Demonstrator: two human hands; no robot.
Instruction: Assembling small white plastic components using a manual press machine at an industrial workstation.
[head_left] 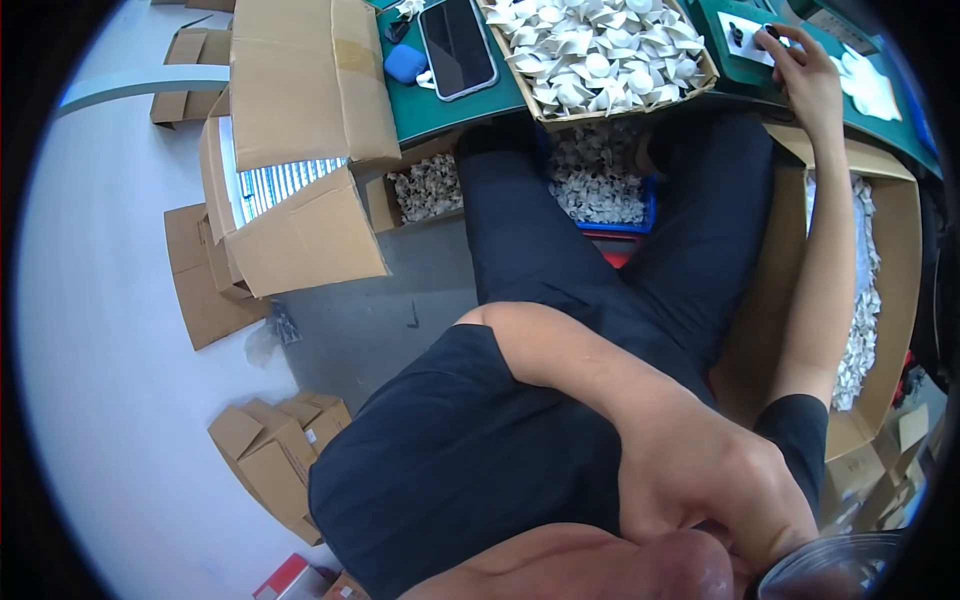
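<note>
My right hand point(805, 75) reaches to the green table at the upper right. Its thumb and finger close on a small black part point(769, 33) over a white card point(752, 52). Another small black piece point(737, 36) lies on the card, left of my fingers. Just to the right of that hand sits a white, irregular flat item point(866, 84). My left hand point(705, 475) is bent in toward my upper body at the lower right. Its fingers are tucked out of sight, so their state does not show.
A carton of folded white pieces point(600, 55) stands on the green tabletop point(412, 118), beside a phone point(458, 48) and a blue case point(405, 64). Open cardboard boxes flank my legs at left point(300, 235) and right point(895, 330). Under the table, a blue bin point(650, 205) holds small pale parts.
</note>
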